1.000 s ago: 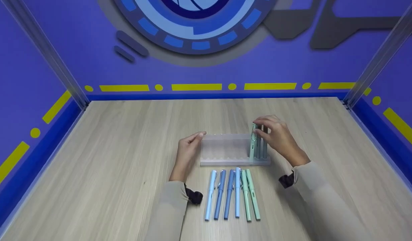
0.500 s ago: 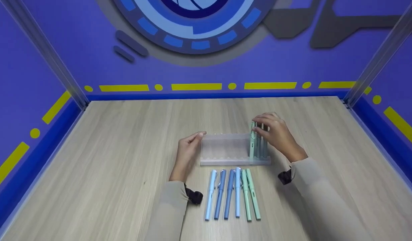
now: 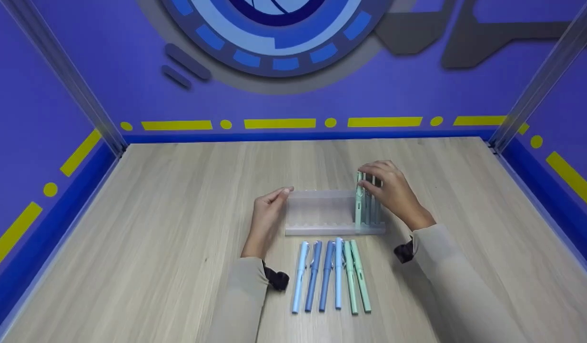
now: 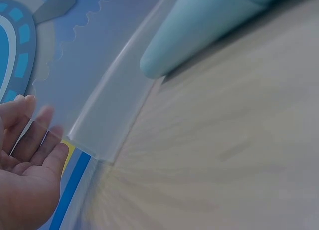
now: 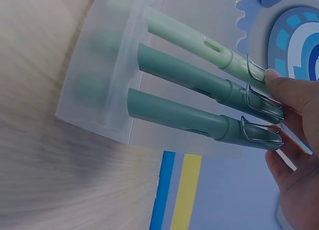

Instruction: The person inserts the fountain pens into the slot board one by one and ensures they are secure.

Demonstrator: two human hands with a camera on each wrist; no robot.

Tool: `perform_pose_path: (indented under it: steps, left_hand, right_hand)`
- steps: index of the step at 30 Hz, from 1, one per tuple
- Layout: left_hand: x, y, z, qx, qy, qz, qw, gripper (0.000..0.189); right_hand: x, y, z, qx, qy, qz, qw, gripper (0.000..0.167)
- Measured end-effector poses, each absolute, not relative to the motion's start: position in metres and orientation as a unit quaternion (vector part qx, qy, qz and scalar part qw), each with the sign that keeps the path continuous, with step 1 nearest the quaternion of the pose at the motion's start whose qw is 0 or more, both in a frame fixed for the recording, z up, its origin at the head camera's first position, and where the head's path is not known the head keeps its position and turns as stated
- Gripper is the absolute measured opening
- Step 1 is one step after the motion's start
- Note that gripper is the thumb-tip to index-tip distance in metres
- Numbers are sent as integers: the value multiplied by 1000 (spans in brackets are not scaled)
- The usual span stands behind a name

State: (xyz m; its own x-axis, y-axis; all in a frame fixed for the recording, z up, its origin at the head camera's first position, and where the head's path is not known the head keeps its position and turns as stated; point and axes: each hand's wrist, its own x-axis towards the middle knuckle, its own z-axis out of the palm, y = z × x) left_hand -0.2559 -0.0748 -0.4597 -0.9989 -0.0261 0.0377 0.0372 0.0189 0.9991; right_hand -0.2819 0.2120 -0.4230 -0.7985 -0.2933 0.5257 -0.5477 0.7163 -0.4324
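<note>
A translucent pen stand (image 3: 320,209) with a notched ledge stands upright on the table. My left hand (image 3: 267,216) holds its left edge, with the fingers seen through the panel in the left wrist view. At the other end, my right hand (image 3: 393,190) pinches the clip end of a light green pen (image 5: 189,40), whose lower end is in the stand's ledge. Beside that pen, two darker green pens (image 5: 179,73) stand in neighbouring slots, close to my fingers. In the head view my right fingers partly cover the pens' tops.
In front of the stand lies a row of loose pens: a light blue pen (image 3: 300,278), two darker blue pens (image 3: 313,278), another light blue pen (image 3: 339,276) and two green pens (image 3: 351,281). Blue-purple walls (image 3: 298,107) enclose the wooden table (image 3: 179,214) at back and sides.
My right hand and wrist have shifted slightly left, and the top of the light green pen moves a little left and up with them. My left hand and the stand stay put.
</note>
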Motion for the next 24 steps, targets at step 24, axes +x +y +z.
perform_pose_path:
  steps: [24]
  left_hand:
    - [-275,-75,-490,0,-717,-696,37,33]
  right_hand:
    - [-247,210,-421,261,-874,321,254,32]
